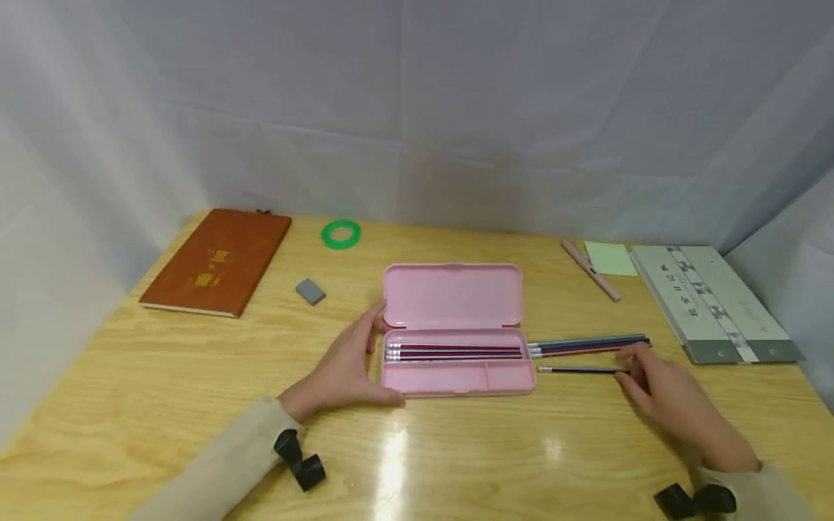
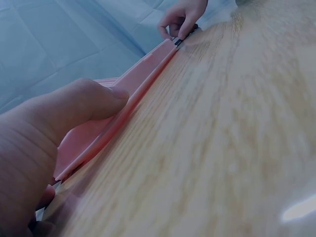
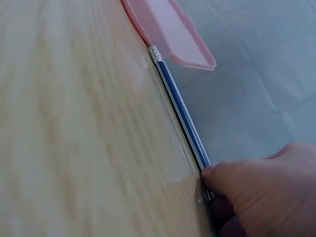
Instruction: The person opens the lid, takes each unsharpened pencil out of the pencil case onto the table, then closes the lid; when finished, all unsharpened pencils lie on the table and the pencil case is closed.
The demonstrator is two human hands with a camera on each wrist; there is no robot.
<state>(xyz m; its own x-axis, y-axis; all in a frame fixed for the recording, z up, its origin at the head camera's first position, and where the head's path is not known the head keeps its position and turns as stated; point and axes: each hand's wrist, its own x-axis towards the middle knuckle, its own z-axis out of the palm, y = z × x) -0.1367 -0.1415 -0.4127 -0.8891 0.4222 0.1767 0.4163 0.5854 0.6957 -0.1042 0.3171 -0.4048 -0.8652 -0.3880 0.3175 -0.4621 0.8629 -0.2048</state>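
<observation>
A pink pencil case (image 1: pixel 435 380) lies with its lid (image 1: pixel 453 295) folded back on the wooden table. Several pencils (image 1: pixel 456 352) with silvery ends lie side by side in its long back compartment; the front two compartments hold nothing. My left hand (image 1: pixel 345 365) grips the case's left end, the thumb (image 2: pixel 101 101) along the front wall and the fingers round the back corner. Right of the case, my right hand (image 1: pixel 671 394) pinches a dark blue pencil (image 3: pixel 180 111) near its far end, its silvery end pointing at the case. Just behind it lies a bundle of several more pencils (image 1: pixel 586 344).
On the left are a brown notebook (image 1: pixel 218 260), a grey eraser (image 1: pixel 310 291) and a roll of green tape (image 1: pixel 341 234). A pink pen (image 1: pixel 591 270), pale green sticky notes (image 1: pixel 610 258) and a boxed grey-green notebook (image 1: pixel 713 304) lie at the back right, before a pale curtain (image 1: pixel 456 108).
</observation>
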